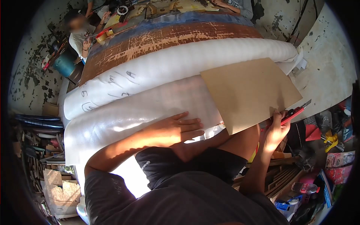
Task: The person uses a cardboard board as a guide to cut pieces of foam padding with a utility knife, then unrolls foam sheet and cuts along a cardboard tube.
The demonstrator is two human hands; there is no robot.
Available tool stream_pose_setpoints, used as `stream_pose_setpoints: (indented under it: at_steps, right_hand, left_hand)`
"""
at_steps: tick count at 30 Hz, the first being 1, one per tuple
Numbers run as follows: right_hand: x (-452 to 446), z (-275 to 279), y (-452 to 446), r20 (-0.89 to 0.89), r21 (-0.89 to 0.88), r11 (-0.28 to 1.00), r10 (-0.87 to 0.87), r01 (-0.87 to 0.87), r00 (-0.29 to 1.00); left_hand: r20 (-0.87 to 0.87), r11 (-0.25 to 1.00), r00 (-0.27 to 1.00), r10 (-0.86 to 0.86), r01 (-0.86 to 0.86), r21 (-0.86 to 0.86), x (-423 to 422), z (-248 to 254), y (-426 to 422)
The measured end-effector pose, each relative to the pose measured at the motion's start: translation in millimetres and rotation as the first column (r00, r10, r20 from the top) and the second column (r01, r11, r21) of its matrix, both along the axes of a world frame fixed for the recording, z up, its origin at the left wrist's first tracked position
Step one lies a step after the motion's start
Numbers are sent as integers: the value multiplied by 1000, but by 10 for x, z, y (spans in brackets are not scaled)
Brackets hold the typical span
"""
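Observation:
My left hand (178, 129) lies on a white foam sheet (150, 105) with its fingers stretched out and nothing in them. That sheet drapes over the near side of a long white foam roll (180, 56), which has black handwriting on its left part. My right hand (278, 127) grips a red utility knife (294, 114), its tip pointing up and to the right. Its thumb and fingers also pinch the lower right edge of a flat brown cardboard sheet (247, 90), which slants over the foam.
Behind the roll stretches a worn brown tabletop (150, 41) with blue sheeting (195, 17) across it. A person (78, 33) works at the far left; others are at the back. Scraps (56, 183) crowd the left, and a plastic bottle (305, 188) lies at lower right.

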State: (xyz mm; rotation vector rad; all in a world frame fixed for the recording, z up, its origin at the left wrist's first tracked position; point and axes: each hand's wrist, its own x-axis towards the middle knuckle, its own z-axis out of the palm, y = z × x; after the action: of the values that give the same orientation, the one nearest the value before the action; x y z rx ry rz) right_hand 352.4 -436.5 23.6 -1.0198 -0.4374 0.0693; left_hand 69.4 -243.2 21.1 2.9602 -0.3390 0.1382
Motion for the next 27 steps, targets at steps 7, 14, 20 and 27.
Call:
stream_pose_setpoints:
  at_steps: [7,14,20,27]
  right_hand:
    - [-36,-254,195,-17,-112,983,145,-146,989]
    - [-5,-423,340,109,-216,970,141,-115,984]
    - [32,-498,250,101,-320,944,122,-84,987]
    - [141,-662,278,-9,-322,936,147,-142,989]
  left_hand:
    - [-98,758,967,233,-244,-605,-71,257,106]
    - [-124,645,772,624,-598,-476,-243,133,910]
    - [-144,577,648,748,-741,-343,-136,246,1212]
    - [197,549,513,836,-761,-347,105,398,1895]
